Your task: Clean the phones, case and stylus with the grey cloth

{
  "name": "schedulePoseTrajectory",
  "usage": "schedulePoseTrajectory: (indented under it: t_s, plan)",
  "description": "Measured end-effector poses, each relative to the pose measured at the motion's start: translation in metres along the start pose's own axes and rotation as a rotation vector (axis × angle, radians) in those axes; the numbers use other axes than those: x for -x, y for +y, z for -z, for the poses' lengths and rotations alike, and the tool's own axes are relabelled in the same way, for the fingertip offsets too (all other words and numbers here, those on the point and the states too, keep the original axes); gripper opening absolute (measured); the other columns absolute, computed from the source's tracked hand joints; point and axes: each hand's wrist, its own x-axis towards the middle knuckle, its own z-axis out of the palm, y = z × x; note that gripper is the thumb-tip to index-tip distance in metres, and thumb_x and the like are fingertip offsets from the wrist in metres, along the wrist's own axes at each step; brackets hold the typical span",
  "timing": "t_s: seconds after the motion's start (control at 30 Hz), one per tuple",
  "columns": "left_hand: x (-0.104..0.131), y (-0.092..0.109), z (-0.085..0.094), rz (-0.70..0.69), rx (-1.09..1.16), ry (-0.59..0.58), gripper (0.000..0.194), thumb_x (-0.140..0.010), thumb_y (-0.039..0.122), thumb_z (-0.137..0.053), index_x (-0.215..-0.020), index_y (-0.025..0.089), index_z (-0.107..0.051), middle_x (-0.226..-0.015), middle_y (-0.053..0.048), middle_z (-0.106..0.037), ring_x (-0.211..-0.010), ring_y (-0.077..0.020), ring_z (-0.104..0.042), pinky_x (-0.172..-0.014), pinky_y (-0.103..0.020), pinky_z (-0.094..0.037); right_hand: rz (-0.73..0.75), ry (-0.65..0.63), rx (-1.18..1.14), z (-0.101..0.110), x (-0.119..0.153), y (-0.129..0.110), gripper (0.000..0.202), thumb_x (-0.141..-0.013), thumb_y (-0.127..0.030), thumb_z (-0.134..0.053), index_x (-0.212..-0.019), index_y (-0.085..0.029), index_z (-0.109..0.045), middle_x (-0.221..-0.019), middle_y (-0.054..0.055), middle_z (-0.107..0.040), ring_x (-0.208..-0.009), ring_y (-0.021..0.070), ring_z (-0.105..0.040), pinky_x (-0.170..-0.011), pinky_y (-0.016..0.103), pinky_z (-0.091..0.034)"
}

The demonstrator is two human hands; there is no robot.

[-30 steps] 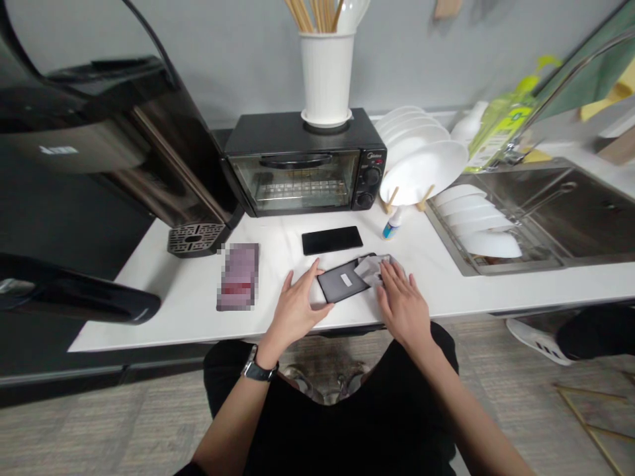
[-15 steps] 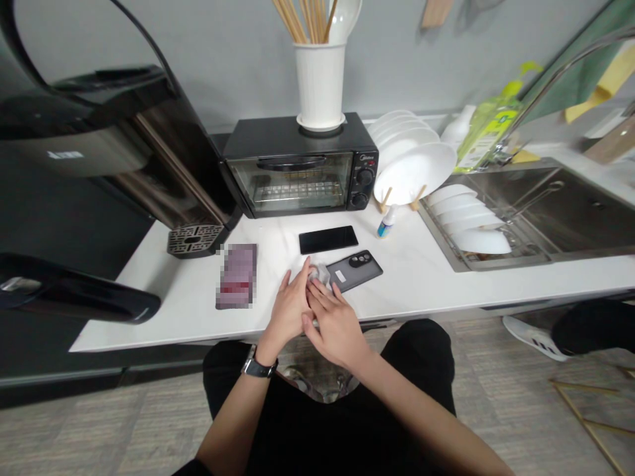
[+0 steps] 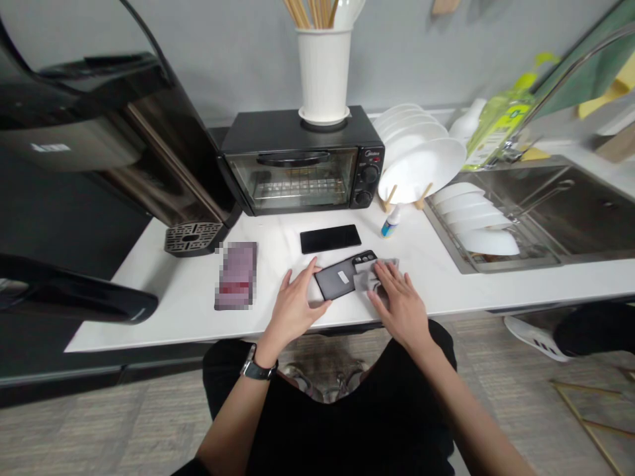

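Note:
A grey phone case [image 3: 337, 278] with a black camera area and a small white label lies on the counter. My left hand [image 3: 297, 294] holds its left end, with fingertips at the upper corner and thumb at the lower one. Under the fingers of my right hand [image 3: 401, 304] is a crumpled light grey cloth [image 3: 364, 280], pressed over the right part of the case and hiding some of it. Just behind lies a black phone [image 3: 331, 238], screen up. A small white-and-blue bottle [image 3: 390, 223] stands to the right.
A pixelated purple item [image 3: 237, 276] lies at left, near a black drink machine [image 3: 193, 165]. A toaster oven [image 3: 297, 175] bears a white utensil pot [image 3: 323, 76]. Plates [image 3: 424, 165] stand by the sink [image 3: 459, 258]. Another person's shoe [image 3: 536, 338] is on the floor.
My hands were together over the cloth at the case's left end. They have parted: the right has moved right with the cloth onto the case, and the left now grips the case.

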Motion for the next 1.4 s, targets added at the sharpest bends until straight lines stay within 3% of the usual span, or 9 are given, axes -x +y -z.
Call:
schedulePoseTrajectory:
  t_s: [0.1,0.23,0.37,0.47,0.67,0.83,1.1,1.23,1.4]
  plan:
    - [-0.001,0.001,0.001,0.004,0.012,-0.006,0.094,-0.090,0.031,-0.072,-0.165,0.033,-0.016,-0.153,-0.005,-0.058,-0.143,-0.0240,-0.055,-0.133,-0.053,-0.013,-0.020,0.021,0.009,-0.007,-0.030,0.001,0.068,-0.106,-0.056,-0.046,-0.157,-0.012,-0.046,-0.159,0.016,-0.051,-0.154,0.0351,-0.040,-0.124,0.060,-0.035]
    - [-0.001,0.001,0.001,0.006,0.025,-0.002,0.094,-0.089,0.030,-0.070,-0.165,0.033,-0.016,-0.153,-0.005,-0.059,-0.142,-0.0233,-0.056,-0.132,-0.052,-0.014,0.063,-0.008,-0.057,-0.024,-0.053,-0.037,0.069,-0.103,-0.060,-0.051,-0.150,-0.009,-0.056,-0.155,0.020,-0.054,-0.151,0.0362,-0.044,-0.125,0.060,-0.032]
    - [0.001,-0.005,-0.002,-0.022,0.007,-0.005,0.097,-0.086,0.021,-0.064,-0.166,0.027,-0.010,-0.158,-0.011,-0.053,-0.147,-0.0251,-0.051,-0.132,-0.052,-0.018,0.196,-0.111,-0.151,-0.034,-0.041,-0.094,0.074,-0.103,-0.057,-0.051,-0.151,-0.002,-0.051,-0.157,0.025,-0.050,-0.151,0.0337,-0.044,-0.129,0.055,-0.029]
    - [0.002,-0.006,-0.004,-0.011,-0.018,0.012,0.100,-0.082,0.015,-0.060,-0.167,0.024,-0.007,-0.155,-0.012,-0.057,-0.145,-0.0257,-0.053,-0.131,-0.053,-0.020,0.239,-0.146,-0.209,-0.031,-0.020,-0.114,0.076,-0.102,-0.055,-0.054,-0.156,-0.003,-0.044,-0.161,0.023,-0.045,-0.154,0.0320,-0.040,-0.129,0.054,-0.029]
    - [0.003,0.001,0.000,-0.010,-0.026,-0.016,0.112,-0.071,0.008,-0.061,-0.166,0.028,-0.006,-0.154,-0.008,-0.056,-0.143,-0.0251,-0.055,-0.133,-0.054,-0.016,0.267,-0.184,-0.160,-0.014,0.016,-0.083,0.065,-0.107,-0.042,-0.049,-0.165,-0.018,-0.032,-0.164,0.013,-0.045,-0.155,0.0279,-0.039,-0.127,0.057,-0.031]
    - [0.002,0.003,0.000,-0.018,-0.045,-0.005,0.100,-0.084,0.023,-0.069,-0.165,0.028,-0.011,-0.154,-0.009,-0.056,-0.144,-0.0270,-0.053,-0.133,-0.055,-0.015,0.161,-0.107,-0.037,-0.004,0.030,-0.042,0.071,-0.107,-0.045,-0.049,-0.168,-0.020,-0.022,-0.165,0.013,-0.043,-0.155,0.0291,-0.038,-0.126,0.057,-0.033]
    - [0.001,0.005,0.000,-0.022,-0.040,-0.008,0.094,-0.091,0.033,-0.070,-0.165,0.030,-0.012,-0.154,-0.008,-0.057,-0.144,-0.0255,-0.054,-0.133,-0.055,-0.011,-0.039,0.038,0.019,-0.013,-0.034,-0.010,0.075,-0.105,-0.060,-0.044,-0.157,-0.006,-0.044,-0.159,0.021,-0.049,-0.153,0.0361,-0.041,-0.123,0.060,-0.035]
    - [0.000,0.004,0.000,-0.010,-0.036,-0.013,0.094,-0.090,0.033,-0.069,-0.165,0.029,-0.013,-0.154,-0.009,-0.057,-0.144,-0.0262,-0.054,-0.132,-0.055,-0.013,-0.028,0.073,0.019,-0.035,-0.058,-0.047,0.076,-0.107,-0.059,-0.040,-0.148,0.005,-0.052,-0.155,0.030,-0.050,-0.150,0.0395,-0.045,-0.124,0.057,-0.035]
    - [0.003,-0.002,-0.001,-0.048,-0.036,-0.018,0.088,-0.094,0.024,-0.054,-0.167,0.023,-0.006,-0.158,-0.014,-0.053,-0.147,-0.0249,-0.051,-0.132,-0.052,-0.016,0.025,-0.037,-0.055,-0.047,-0.043,-0.118,0.070,-0.108,-0.049,-0.040,-0.149,0.007,-0.049,-0.155,0.031,-0.049,-0.150,0.0380,-0.044,-0.125,0.053,-0.037]
